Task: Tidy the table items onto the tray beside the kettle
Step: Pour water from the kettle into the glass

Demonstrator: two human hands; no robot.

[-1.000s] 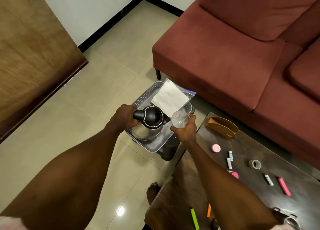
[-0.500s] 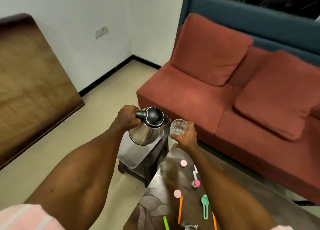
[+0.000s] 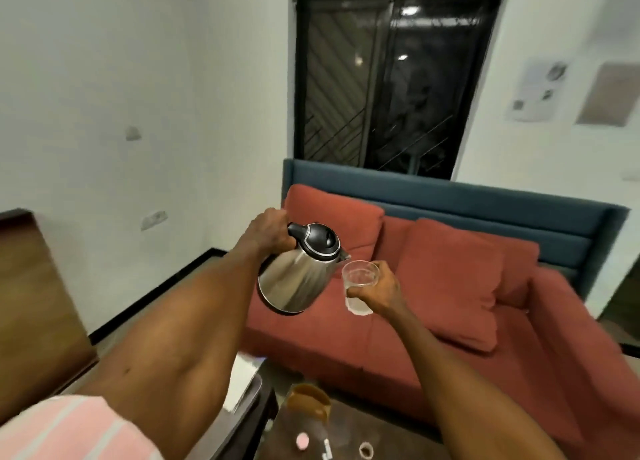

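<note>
My left hand [image 3: 268, 229] grips the black handle of a steel kettle [image 3: 296, 278], which is lifted in the air and tilted with its spout toward a clear glass [image 3: 360, 278]. My right hand [image 3: 379, 288] holds that glass upright just right of the spout. A pale corner of the tray [image 3: 242, 381] shows low between my arms. On the dark table [image 3: 346, 435] at the bottom lie a brown holder [image 3: 308, 402], a pink round item [image 3: 302, 440], a small white item [image 3: 326, 450] and a tape roll [image 3: 365, 450].
A red sofa [image 3: 433, 304] with a blue back fills the space behind my hands. A dark barred window [image 3: 391, 75] is above it. A brown wooden panel [image 3: 31, 307] stands at the left against the white wall.
My left hand has lifted the kettle off the tray and tilted it toward the glass. My right hand has raised the glass. The view has swung upward, away from the table.
</note>
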